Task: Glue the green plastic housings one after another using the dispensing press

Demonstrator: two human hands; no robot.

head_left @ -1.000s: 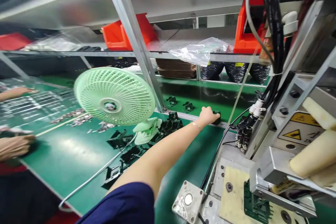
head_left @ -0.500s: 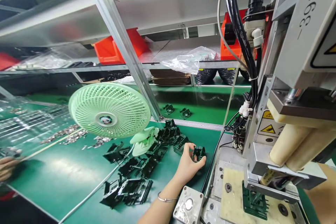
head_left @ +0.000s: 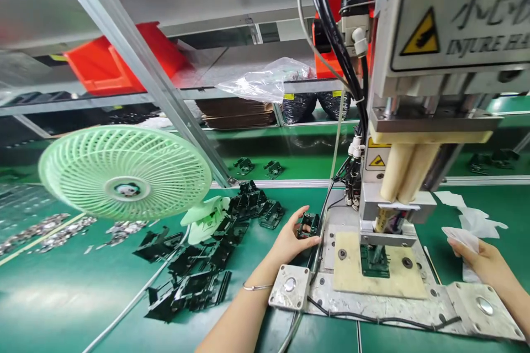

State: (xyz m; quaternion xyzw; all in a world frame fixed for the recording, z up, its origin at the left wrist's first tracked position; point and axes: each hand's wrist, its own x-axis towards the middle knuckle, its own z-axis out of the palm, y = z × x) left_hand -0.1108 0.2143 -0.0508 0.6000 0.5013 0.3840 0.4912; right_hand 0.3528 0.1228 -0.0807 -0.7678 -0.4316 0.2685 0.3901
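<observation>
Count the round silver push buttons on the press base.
2: one round silver push button at the base's front left corner, by the left wrist; the other at the front right corner. None seems hidden.

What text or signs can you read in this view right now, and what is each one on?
"INJURE HA…", cut off by the frame edge: grey warning plate on the press head, beside a yellow triangle hand-hazard sign.
Chinese characters above it: only partly in view, not read.
Small yellow warning label on the press column: triangle sign only, any text too small.
Yellow tags on the shelf edge: too small to read.
</observation>
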